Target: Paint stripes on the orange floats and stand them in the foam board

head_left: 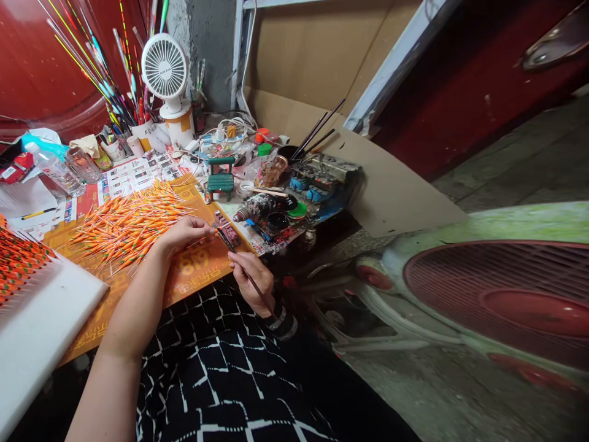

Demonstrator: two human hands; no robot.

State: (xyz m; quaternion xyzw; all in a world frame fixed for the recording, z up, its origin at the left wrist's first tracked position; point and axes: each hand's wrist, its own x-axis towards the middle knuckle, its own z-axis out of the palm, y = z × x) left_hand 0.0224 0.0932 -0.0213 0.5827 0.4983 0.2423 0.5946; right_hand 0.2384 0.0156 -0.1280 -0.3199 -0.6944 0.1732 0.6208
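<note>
My left hand (184, 234) rests at the right edge of a heap of orange fishing floats (129, 224) on orange paper (193, 270). Its fingers are pinched on one thin float whose tip points right. My right hand (251, 279) is closed round a thin dark brush (239, 261), held like a pen. The brush tip meets the float's end near a small patterned block (226, 228). Both hands hover above my lap, covered in black-and-white checked cloth (221, 368).
A white foam rack (32, 307) with more orange floats stands at the left. Behind are a small white fan (164, 67), cups of long rods, a water bottle (55, 166), a green mini stool (221, 178), and paint pots (278, 220). A big floor fan (497, 294) lies right.
</note>
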